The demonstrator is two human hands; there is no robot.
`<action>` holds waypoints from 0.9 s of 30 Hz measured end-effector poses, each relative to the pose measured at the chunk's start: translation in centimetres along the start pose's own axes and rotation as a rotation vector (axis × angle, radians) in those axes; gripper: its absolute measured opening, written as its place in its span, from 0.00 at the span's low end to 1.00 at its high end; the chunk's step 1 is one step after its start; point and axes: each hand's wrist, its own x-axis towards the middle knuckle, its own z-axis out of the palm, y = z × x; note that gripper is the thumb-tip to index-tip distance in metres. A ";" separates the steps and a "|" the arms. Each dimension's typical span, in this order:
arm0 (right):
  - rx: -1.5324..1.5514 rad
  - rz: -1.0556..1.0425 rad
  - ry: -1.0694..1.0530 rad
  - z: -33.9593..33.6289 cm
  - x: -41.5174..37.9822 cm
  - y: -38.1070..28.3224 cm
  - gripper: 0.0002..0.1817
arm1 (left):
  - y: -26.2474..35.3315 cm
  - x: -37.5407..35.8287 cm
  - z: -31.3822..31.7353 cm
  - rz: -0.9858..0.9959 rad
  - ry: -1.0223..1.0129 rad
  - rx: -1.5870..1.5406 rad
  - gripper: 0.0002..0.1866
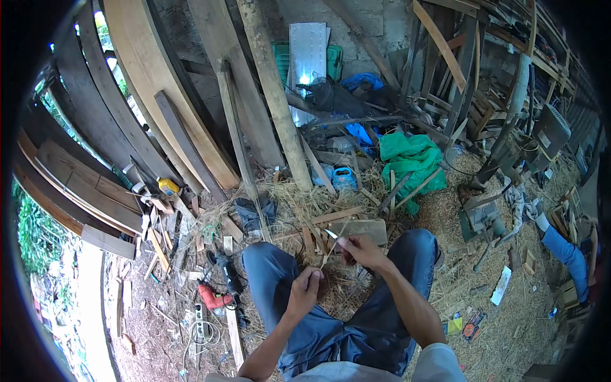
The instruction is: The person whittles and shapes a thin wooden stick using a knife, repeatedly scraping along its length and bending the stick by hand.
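I sit with my knees apart, in dark blue trousers [337,344]. My left hand [305,290] is closed, thumb on top, around the lower end of a thin pale strip [327,256] that looks like split bamboo or wood. Just above and to the right, my right hand [363,251] is wrapped around a knife, its handle hidden in the fist. The knife's short bright blade [331,233] points up and left, close to the strip. Straw and shavings cover the ground between my legs, and a flat wooden block [366,232] lies beyond my hands.
A red power drill [213,297] and a dark power tool [224,270] lie left of my knee, beside a socket strip [202,321] with a coiled cord. Planks [172,102] lean at the back left. A green sheet [414,162] lies ahead; pliers [472,325] lie at right.
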 end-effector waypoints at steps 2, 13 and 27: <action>-0.179 0.011 0.111 0.9 -0.1 0.3 0.25 | 0.0 -0.1 -0.3 -0.094 0.009 -0.017 0.09; 0.040 -0.202 -0.219 1.8 -1.4 -1.3 0.13 | -0.5 0.4 -0.8 -0.132 0.031 -0.139 0.10; 0.334 0.113 -0.121 -2.6 -0.8 -1.9 0.18 | 1.3 -2.1 -0.9 0.111 0.128 0.179 0.06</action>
